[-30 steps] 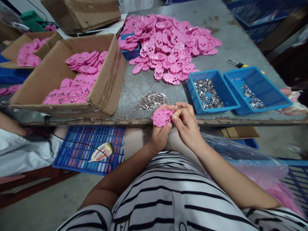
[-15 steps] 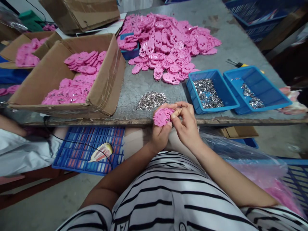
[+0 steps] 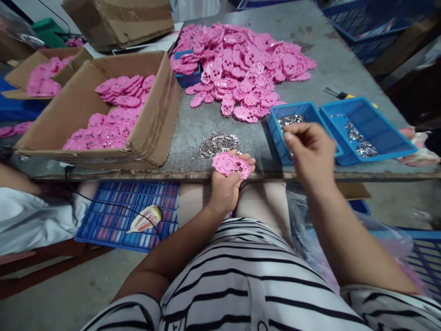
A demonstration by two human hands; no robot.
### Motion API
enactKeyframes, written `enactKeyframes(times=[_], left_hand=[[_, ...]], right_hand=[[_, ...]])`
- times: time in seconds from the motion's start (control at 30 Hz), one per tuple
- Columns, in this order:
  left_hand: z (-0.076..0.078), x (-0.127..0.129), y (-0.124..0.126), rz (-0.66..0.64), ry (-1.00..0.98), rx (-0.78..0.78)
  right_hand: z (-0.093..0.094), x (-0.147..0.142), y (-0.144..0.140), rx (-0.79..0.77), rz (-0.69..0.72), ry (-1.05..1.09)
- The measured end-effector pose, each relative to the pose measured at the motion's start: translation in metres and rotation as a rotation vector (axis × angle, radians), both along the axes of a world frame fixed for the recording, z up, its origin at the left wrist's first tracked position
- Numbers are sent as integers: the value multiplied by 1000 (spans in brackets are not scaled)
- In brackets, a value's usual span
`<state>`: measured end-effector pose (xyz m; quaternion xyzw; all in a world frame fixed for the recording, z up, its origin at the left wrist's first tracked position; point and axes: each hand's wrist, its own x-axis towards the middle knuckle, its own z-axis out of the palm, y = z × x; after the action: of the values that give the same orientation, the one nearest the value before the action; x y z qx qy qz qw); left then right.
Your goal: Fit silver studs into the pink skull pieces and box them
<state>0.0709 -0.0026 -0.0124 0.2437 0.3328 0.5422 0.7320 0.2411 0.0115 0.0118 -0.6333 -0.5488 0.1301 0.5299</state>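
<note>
My left hand holds a pink skull-shaped plastic piece at the table's front edge. My right hand is raised over the near blue tray of small silver metal parts, its fingers pinched together; whether it holds a part cannot be told. A loose heap of the same silver parts lies on the table just beyond the pink piece. A large pile of pink pieces covers the table's middle.
A cardboard box with stacked pink pieces stands at the left. A second blue tray with few silver parts sits at the right, a screwdriver behind it. A blue crate lies below the table.
My right hand has left the pink piece and moved right and up to above the near blue tray. My left hand keeps the piece, now tilted flatter.
</note>
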Motion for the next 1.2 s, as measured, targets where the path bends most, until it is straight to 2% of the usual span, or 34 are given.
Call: enactKeyframes(times=[0.07,0.1,0.13,0.23,0.27,0.33,0.43,0.57,0.67,0.73,0.9,1.03,1.2], left_hand=[[-1,-2,0,-15,23,12],[-1,-2,-1,-21,32,15],[-1,-3,-1,-31,37,15],[-1,-4,-2,-82,40,-2],[-1,-5,-2,-100,38,-11],[-1,-6,-2,-128,35,-28],[0,-9,-2,-148,38,-31],[1,-9,-1,-133,40,-52],[1,-8,-1,-128,36,-73],[1,-7,-1,-133,39,-75],[1,-6,-1,-111,52,-95],[2,-9,-2,-110,67,-134],[2,-12,-2,-163,95,-192]], right_hand=[[10,29,18,-133,-179,-146],[14,41,26,-259,-228,-260],[16,51,34,-409,-222,-400],[14,62,50,-868,-84,-760],[11,62,53,-964,-54,-821],[6,60,55,-1028,-60,-866],[-3,62,53,-942,-104,-834],[-16,74,50,-715,-152,-764],[-25,83,50,-529,-132,-715],[-28,86,50,-463,-116,-675],[-22,84,45,-410,-92,-542],[-16,81,40,-297,-122,-380],[-7,65,30,-125,-143,-5]])
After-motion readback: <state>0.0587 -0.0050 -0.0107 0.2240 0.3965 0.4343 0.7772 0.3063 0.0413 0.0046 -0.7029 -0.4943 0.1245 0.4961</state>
